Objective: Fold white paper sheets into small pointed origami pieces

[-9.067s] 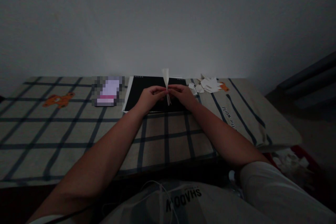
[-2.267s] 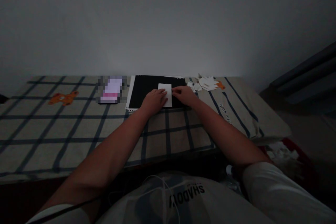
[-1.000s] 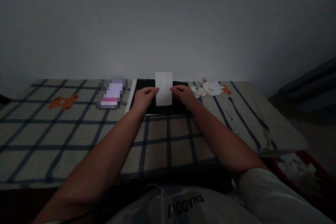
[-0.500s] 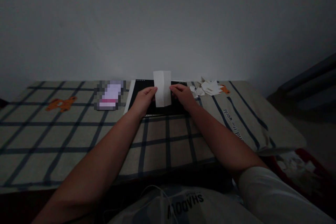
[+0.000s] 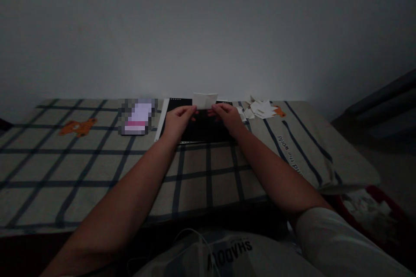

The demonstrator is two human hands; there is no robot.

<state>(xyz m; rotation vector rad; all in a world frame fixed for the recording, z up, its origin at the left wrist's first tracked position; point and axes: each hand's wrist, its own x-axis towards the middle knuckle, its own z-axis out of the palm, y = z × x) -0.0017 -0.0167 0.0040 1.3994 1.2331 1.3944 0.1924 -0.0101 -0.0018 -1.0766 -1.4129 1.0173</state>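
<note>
A small folded piece of white paper [image 5: 205, 100] is held up between my two hands, its long side running across. My left hand [image 5: 178, 122] pinches its lower left corner between thumb and fingers. At the lower right corner, my right hand [image 5: 228, 117] grips it the same way. Beneath both hands lies a black sheet or board [image 5: 204, 132] with small white marks along its edges. A white edge shows along its left side.
Left of the board lies a phone-like object [image 5: 138, 117], blurred out by pixels. White paper scraps [image 5: 261, 109] are heaped to the right. A checked cloth [image 5: 130, 169] covers the table, which stands against a wall. A red bin [image 5: 373, 212] with white scraps stands low on the right.
The paper was an upright strip with a lengthwise crease; now it is folded over into a shorter, wider piece. Both hands stay pinched on it, in nearly the same place.
</note>
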